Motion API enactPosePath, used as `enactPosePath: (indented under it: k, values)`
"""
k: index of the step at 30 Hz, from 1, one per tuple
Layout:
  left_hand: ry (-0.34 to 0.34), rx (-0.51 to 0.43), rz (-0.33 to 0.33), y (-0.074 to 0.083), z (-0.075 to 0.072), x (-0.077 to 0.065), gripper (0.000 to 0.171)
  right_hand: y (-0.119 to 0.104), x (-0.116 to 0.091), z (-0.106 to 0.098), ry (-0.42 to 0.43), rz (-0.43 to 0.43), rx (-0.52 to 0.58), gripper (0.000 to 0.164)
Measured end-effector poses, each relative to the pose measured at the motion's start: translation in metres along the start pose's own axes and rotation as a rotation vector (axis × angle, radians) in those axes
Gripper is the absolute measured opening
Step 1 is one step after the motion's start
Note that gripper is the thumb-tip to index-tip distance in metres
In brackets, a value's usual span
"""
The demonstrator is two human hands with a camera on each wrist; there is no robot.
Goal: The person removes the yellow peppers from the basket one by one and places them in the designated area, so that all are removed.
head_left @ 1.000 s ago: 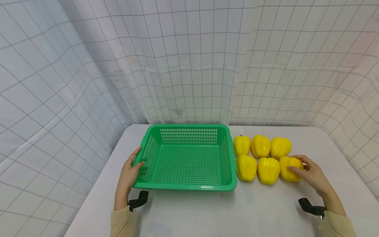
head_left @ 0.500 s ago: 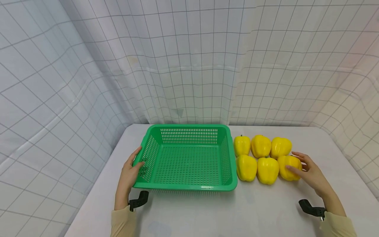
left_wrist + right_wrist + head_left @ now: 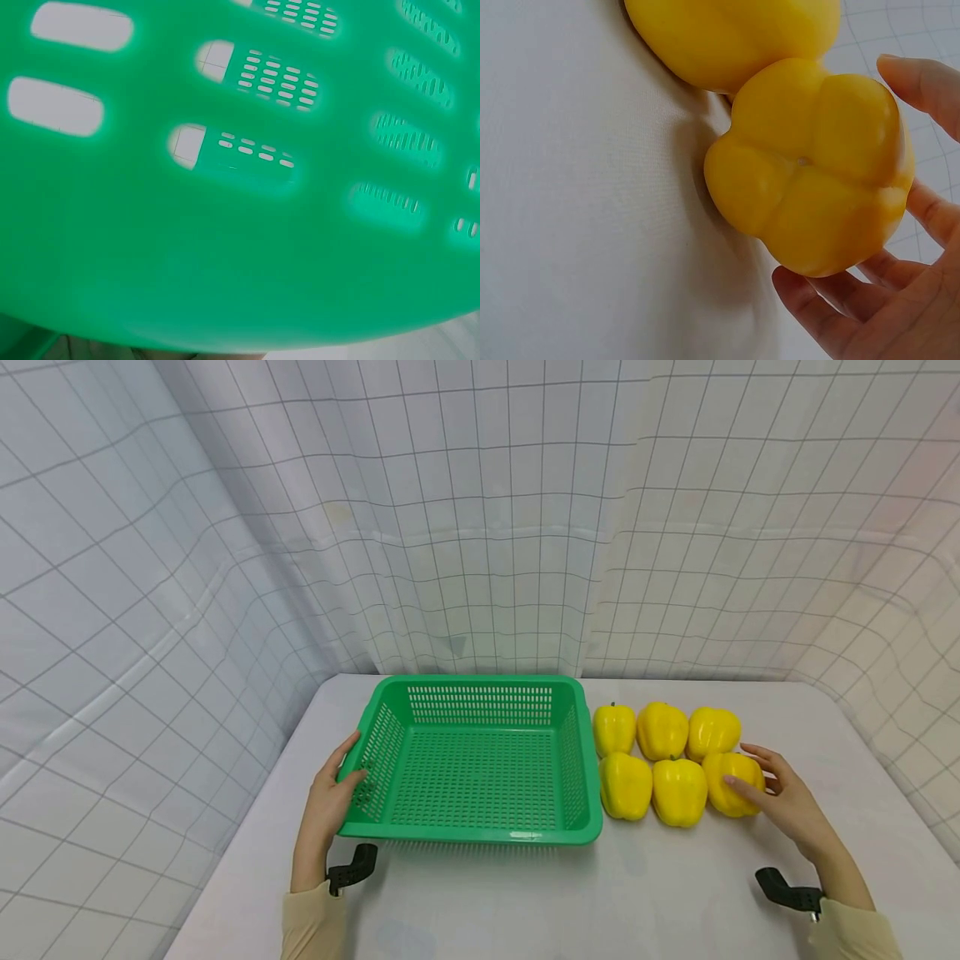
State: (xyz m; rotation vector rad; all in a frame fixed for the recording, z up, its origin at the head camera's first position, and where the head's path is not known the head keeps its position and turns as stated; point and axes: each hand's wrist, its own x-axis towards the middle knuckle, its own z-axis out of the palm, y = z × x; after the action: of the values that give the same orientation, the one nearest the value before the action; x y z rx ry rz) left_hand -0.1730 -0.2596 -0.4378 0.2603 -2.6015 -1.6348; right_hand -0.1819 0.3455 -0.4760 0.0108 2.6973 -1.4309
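A green plastic basket (image 3: 480, 837) with slotted walls stands on the table. My left hand (image 3: 324, 802) grips its left rim, thumb over the inner side. In the left wrist view the basket wall (image 3: 187, 247) fills the picture and hides most of that hand. To the right of the basket, several yellow bell peppers stand close together in two rows. Around the front-row right-hand bell pepper (image 3: 733, 787) rests my right hand (image 3: 787, 797), fingers loosely spread. In the right wrist view the thumb looks lifted off this bell pepper (image 3: 810, 165), with the other fingers beside it.
A white table (image 3: 480, 910) lies under everything. White gridded curtains (image 3: 480, 527) rise behind and at both sides. Black wrist camera mounts (image 3: 352, 868) stick out from both wrists. Another bell pepper (image 3: 735, 37) touches the nearest one.
The front-row right-hand bell pepper has shifted slightly left, against its neighbour. My right hand followed it and its fingers have spread a little. The left hand and basket have stayed put.
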Motion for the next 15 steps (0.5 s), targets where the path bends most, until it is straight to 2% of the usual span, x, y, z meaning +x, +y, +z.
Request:
enactPosePath:
  k: [15]
  values:
    - [-0.008, 0.012, 0.003, 0.0011, 0.0009, 0.0010, 0.058, 0.0039, -0.0031, -0.0007, 0.027, 0.013, 0.025, 0.079]
